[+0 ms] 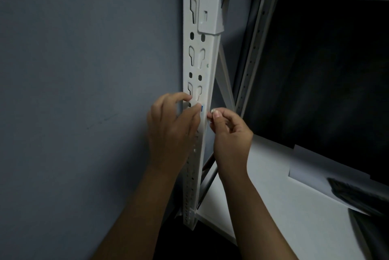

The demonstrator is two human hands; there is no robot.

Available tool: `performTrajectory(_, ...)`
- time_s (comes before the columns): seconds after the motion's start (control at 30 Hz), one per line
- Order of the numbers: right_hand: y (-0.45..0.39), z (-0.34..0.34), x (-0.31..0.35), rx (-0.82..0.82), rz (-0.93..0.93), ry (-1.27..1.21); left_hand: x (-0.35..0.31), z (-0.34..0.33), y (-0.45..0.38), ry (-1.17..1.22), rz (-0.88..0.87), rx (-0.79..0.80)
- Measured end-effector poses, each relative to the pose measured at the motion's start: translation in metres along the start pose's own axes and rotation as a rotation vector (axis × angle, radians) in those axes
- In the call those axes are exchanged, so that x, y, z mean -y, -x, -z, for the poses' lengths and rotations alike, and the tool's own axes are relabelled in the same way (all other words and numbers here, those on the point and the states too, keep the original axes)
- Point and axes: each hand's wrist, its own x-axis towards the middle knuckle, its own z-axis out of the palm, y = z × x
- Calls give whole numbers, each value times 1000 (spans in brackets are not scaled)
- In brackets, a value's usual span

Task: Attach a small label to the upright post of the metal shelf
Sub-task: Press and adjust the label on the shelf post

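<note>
head: left hand (171,131) wraps post (207,66), thumb pressing small blue-edged label (202,108) onto its front | right hand (230,133) just right of post, pinching a tiny pale scrap (212,110) | label text unreadable | white shelf (273,186) lower right, grey wall (84,70) left

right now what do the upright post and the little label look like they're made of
Upright post: looks like sheet metal with matte white paint; sign: crisp punched keyhole slots and folded edges.
Label: seems thin paper or plastic film, white with a blue edge, pressed flat under the left hand; too small to tell which.
</note>
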Motion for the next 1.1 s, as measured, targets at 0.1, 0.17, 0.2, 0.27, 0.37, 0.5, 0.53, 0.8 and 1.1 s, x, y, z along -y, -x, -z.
performTrajectory(0.1, 0, 0, 1, 0, 4, -7, -1, -3, -4, -67, 3, -34)
performTrajectory(0.17, 0, -1, 2, -5, 7, -11, -2, -5, -6, -106, 3, -41)
performTrajectory(0.2, 0, -1, 2, -7, 6, -14, -2, -7, -6, -122, 5, -35)
performTrajectory(0.27, -1, -2, 2, -9, 7, -11, -2, -9, -7, -145, 10, -21)
performTrajectory(0.37, -2, -1, 1, -8, 1, -2, -4, -10, -9, -130, 52, 6)
performTrajectory(0.5, -2, -1, 1, -8, -5, -16, -4, -7, -10, -99, 80, 12)
performTrajectory(0.53, -2, -1, 1, -7, -1, -16, -4, -7, -9, -91, 78, 10)
performTrajectory(0.8, -1, 0, 1, 7, -7, -31, 3, 2, 1, -36, 75, 16)
performTrajectory(1.1, 1, -2, 1, -11, -24, -22, 0, 1, -1, 13, 97, 34)
